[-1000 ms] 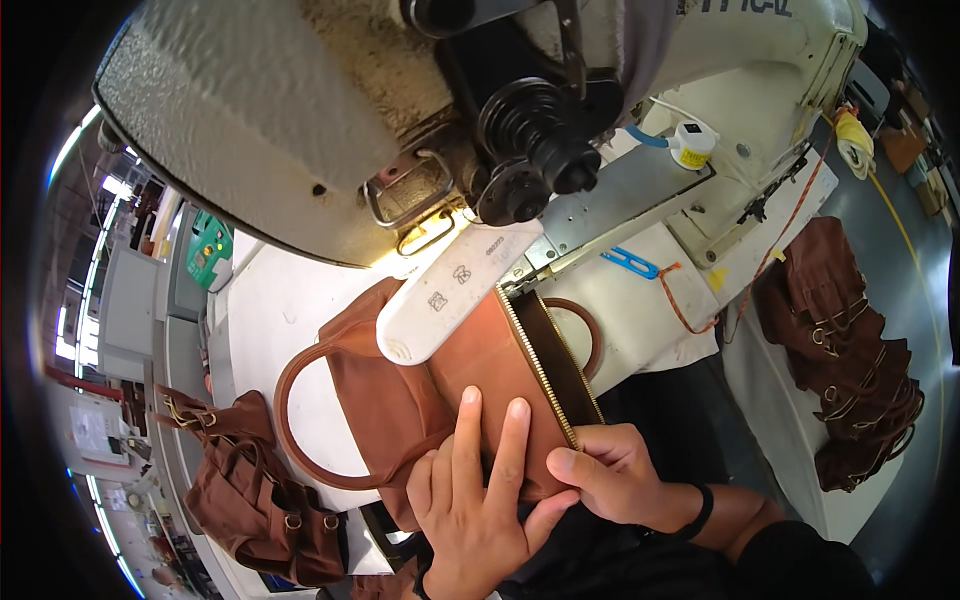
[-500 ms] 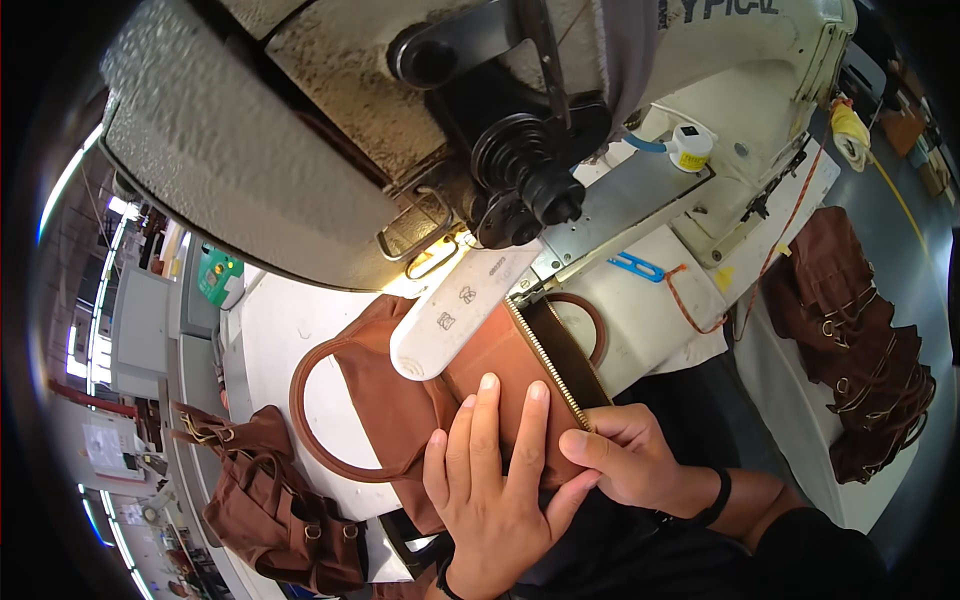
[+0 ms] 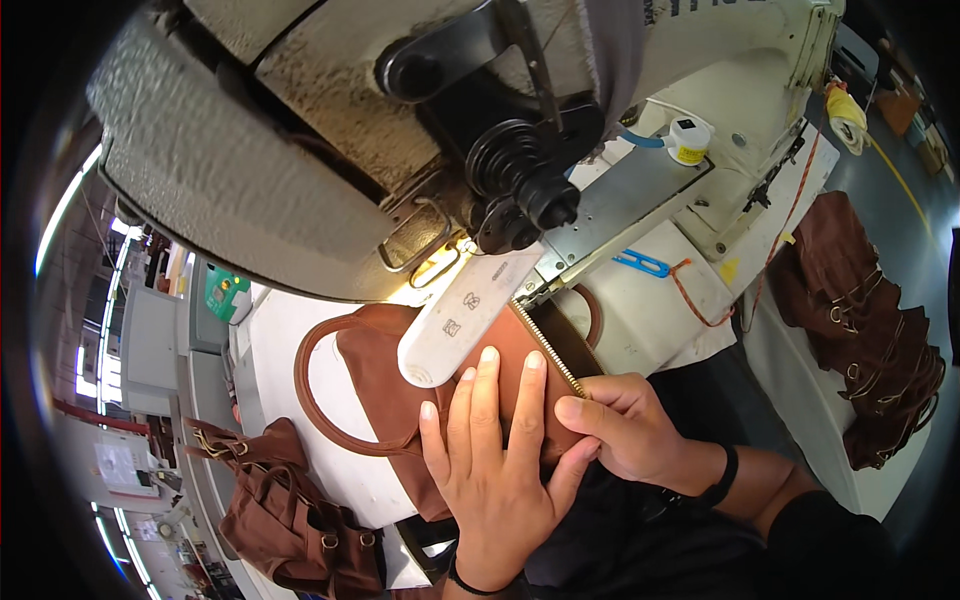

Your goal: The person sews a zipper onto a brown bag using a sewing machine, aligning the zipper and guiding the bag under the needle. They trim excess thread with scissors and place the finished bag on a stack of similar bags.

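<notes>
A brown leather handbag (image 3: 375,365) with a rounded handle lies under the head of a sewing machine (image 3: 270,130). Along the bag's opening runs a brass-toothed zipper (image 3: 548,348), its far end by the presser foot. My left hand (image 3: 495,480) rests flat on the bag panel, fingers stretched out and spread. Close beside it, my right hand (image 3: 630,430) pinches the zipper edge of the bag between thumb and fingers. A white rounded plate (image 3: 455,330) with small printed marks reaches from the machine over the bag. The needle point is hidden behind machine parts.
More brown leather bags lie at the lower left (image 3: 295,510) and in a pile at the right (image 3: 860,340). A blue thread snip (image 3: 640,263) on an orange cord and a small white bottle (image 3: 688,140) are by the machine bed.
The bag and both hands have shifted slightly away from me, toward the machine. The whole view has tilted a little. Both hands keep the same hold.
</notes>
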A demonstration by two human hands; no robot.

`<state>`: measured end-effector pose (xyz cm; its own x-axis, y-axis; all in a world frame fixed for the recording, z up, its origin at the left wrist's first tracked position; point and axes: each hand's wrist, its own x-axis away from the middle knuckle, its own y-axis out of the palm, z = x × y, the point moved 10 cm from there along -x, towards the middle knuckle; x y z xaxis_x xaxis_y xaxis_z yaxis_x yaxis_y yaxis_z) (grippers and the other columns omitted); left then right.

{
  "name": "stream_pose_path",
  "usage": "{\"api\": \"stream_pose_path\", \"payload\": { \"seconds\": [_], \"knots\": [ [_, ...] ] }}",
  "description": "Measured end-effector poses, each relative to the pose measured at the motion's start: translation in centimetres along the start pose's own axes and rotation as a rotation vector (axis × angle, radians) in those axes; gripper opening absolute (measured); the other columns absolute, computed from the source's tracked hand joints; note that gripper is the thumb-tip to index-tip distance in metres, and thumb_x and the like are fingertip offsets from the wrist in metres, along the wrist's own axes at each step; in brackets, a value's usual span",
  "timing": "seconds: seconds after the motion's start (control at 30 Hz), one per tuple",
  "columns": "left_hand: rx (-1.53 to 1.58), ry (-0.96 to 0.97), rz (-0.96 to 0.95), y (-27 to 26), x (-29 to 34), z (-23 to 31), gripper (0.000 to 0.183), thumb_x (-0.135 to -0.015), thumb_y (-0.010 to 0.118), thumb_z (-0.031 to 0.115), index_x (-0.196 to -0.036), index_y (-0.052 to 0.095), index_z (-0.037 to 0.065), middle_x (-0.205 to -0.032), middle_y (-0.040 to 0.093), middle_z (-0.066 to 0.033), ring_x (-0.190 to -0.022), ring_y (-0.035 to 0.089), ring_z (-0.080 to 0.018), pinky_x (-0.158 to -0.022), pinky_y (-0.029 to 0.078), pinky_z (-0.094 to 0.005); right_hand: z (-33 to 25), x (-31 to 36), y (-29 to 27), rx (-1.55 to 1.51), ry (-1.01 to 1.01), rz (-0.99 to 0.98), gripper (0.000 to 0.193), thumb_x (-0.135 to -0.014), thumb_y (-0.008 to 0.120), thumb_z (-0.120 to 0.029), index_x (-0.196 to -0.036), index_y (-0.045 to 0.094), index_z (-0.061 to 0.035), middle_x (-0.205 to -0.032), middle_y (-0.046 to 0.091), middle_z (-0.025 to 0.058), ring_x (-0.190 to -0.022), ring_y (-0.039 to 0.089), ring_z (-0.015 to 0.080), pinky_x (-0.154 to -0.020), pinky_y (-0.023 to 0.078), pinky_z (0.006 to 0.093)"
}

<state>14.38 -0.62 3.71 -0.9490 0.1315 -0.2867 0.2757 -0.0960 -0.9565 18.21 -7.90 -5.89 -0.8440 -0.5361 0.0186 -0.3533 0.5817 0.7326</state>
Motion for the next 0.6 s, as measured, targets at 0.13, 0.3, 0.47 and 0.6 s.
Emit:
{"api": "stream_pose_path", "payload": {
  "seconds": [0.13,0.3,0.47,0.6],
  "knots": [
    [0.011,-0.002,-0.001,-0.1,-0.3,0.1,0.070,-0.099,0.052,0.057,-0.149,0.054,0.009,-0.150,0.052,-0.0191,-0.136,0.051,-0.0332,-0.122,0.016,-0.0551,0.1,-0.3,-0.5,0.022,-0.004,-0.009,0.033,-0.107,0.060,-0.024,-0.079,0.062,-0.0058,-0.071,0.056,-0.0049,-0.063,0.048,0.0013,-0.055,0.039,0.0199],
    [0.020,-0.005,-0.002,0.0,-0.8,0.1,0.068,-0.098,0.055,0.054,-0.149,0.054,0.009,-0.150,0.052,-0.0195,-0.136,0.051,-0.0333,-0.122,0.016,-0.0558,-0.1,-0.7,-0.5,0.013,-0.004,-0.016,0.034,-0.107,0.061,-0.025,-0.078,0.062,-0.0065,-0.071,0.057,-0.0046,-0.063,0.049,0.0010,-0.055,0.040,0.0197],
    [0.022,-0.005,-0.003,0.0,-1.0,0.0,0.068,-0.098,0.055,0.053,-0.150,0.053,0.009,-0.149,0.052,-0.0199,-0.136,0.051,-0.0334,-0.122,0.016,-0.0561,-0.1,-1.0,-0.4,0.028,-0.006,-0.004,0.035,-0.106,0.061,-0.025,-0.076,0.060,-0.0066,-0.070,0.057,-0.0044,-0.062,0.048,0.0011,-0.054,0.039,0.0200],
    [0.054,-0.009,0.021,0.7,-1.6,-0.8,0.067,-0.098,0.056,0.051,-0.150,0.052,0.009,-0.150,0.052,-0.0203,-0.137,0.050,-0.0336,-0.123,0.015,-0.0561,-0.1,-2.3,-0.7,0.055,-0.027,-0.013,0.036,-0.105,0.061,-0.025,-0.074,0.059,-0.0068,-0.069,0.056,-0.0042,-0.061,0.048,0.0017,-0.054,0.039,0.0205]
  ]
}}
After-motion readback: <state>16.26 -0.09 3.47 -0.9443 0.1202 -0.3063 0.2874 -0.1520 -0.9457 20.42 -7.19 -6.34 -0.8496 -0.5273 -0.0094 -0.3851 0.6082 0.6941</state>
